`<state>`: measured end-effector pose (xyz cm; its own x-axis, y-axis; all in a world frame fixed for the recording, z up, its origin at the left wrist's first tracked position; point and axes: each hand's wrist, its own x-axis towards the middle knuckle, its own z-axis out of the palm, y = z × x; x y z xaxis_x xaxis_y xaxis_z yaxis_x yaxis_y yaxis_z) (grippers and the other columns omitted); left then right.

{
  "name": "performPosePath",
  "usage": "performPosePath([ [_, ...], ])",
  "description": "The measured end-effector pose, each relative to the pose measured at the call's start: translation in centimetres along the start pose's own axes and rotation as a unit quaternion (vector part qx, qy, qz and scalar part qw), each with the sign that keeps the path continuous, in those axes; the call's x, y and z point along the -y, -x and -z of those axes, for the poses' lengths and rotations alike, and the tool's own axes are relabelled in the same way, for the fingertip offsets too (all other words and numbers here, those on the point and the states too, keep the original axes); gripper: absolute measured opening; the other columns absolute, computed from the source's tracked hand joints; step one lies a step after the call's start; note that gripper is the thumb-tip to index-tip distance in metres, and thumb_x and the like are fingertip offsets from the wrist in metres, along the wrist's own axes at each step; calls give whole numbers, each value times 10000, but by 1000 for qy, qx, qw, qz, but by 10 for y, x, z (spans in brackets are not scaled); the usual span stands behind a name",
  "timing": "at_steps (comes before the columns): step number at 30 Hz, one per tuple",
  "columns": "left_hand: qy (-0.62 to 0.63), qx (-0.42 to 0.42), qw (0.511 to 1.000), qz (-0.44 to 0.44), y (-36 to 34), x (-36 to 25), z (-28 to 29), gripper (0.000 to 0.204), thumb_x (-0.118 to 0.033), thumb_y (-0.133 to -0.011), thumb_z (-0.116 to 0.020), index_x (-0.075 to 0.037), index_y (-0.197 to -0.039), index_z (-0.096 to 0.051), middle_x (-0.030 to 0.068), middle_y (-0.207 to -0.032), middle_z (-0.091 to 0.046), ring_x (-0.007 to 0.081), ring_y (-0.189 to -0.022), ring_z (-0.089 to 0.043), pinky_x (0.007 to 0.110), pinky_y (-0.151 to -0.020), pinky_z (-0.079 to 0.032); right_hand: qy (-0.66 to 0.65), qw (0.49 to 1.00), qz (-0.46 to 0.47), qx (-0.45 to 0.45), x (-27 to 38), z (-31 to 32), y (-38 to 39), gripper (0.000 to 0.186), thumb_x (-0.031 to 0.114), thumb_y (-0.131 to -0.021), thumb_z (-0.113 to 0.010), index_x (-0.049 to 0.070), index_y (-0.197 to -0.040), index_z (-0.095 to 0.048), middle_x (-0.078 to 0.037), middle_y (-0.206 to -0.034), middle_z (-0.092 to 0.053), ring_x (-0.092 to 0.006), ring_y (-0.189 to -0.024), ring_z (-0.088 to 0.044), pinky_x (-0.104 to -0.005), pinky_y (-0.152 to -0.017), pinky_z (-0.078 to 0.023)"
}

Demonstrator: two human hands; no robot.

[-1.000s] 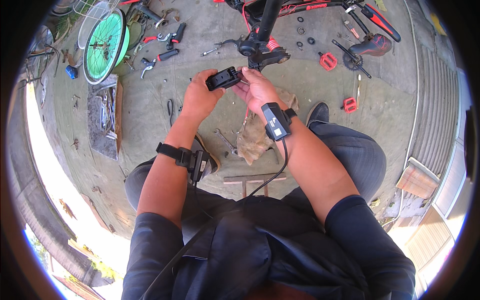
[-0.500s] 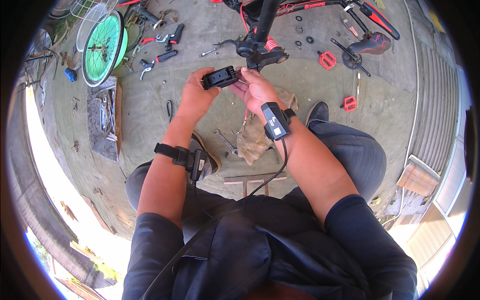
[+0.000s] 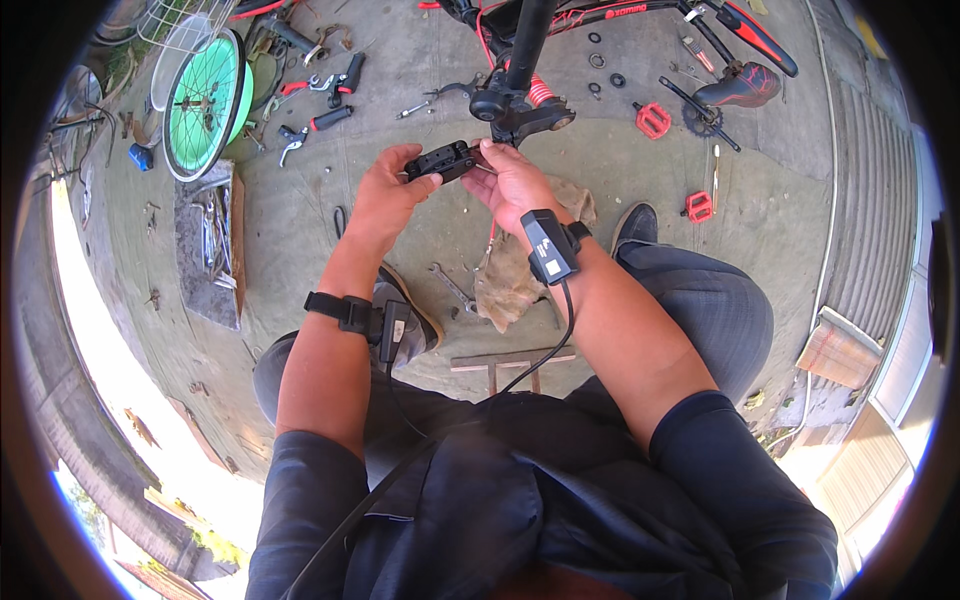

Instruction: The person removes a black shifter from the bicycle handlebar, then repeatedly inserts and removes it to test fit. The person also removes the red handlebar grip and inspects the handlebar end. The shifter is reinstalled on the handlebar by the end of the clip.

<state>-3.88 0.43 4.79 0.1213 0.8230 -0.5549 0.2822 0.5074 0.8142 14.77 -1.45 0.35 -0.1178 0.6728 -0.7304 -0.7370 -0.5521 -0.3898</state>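
A black, blocky plastic bicycle pedal is being grasped by the left hand and the right hand, near the black bicycle frame.

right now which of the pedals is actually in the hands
The black pedal, gripped between the left hand and right hand. The two red pedals lie on the concrete to the right, untouched.

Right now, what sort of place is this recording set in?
Probably an outdoor bike-repair yard: a concrete floor strewn with a green wheel, red pedals and a wrench, while both hands hold a black pedal.
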Motion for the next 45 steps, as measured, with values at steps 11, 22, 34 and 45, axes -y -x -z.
performPosePath([
  [11, 5, -14, 1000, -20, 5, 1, -3, 488, -178, -926, -725, 47, -1316, -537, 99, -1064, -667, 132, -845, -638, 265, -715, -508, 2, 991, -10, 135, -3, -2, 7, 380, 160, -987, -642, 95, -1344, -527, -34, -1293, -565, -215, -1222, -556, -481, -1097, -413],
  [22, 69, -6, 991, 112, 12, -27, -6, 446, -430, -1023, -565, -38, -1236, -568, 95, -947, -689, 140, -675, -642, 263, -560, -478, 52, 997, -37, 34, -9, -6, -4, 232, 308, -923, -750, 141, -998, -607, 3, -852, -682, -139, -718, -665, -278, -655, -524],
  [34, 124, 19, 987, 97, 9, -19, -5, 493, -359, -1000, -628, -3, -1319, -507, 83, -1036, -663, 154, -849, -652, 294, -683, -520, 36, 992, -25, 118, -1, -6, 2, 315, 355, -908, -763, 128, -1051, -598, -4, -823, -661, -130, -709, -661, -241, -616, -503],
  [45, 141, -58, 985, 83, -5, -4, -11, 385, -358, -1027, -586, 1, -1164, -579, 73, -962, -654, 129, -772, -633, 282, -641, -511, 188, 982, -31, -12, -2, -14, -4, 450, 517, -873, -751, 123, -1028, -597, 0, -850, -658, -135, -696, -651, -272, -613, -496],
])
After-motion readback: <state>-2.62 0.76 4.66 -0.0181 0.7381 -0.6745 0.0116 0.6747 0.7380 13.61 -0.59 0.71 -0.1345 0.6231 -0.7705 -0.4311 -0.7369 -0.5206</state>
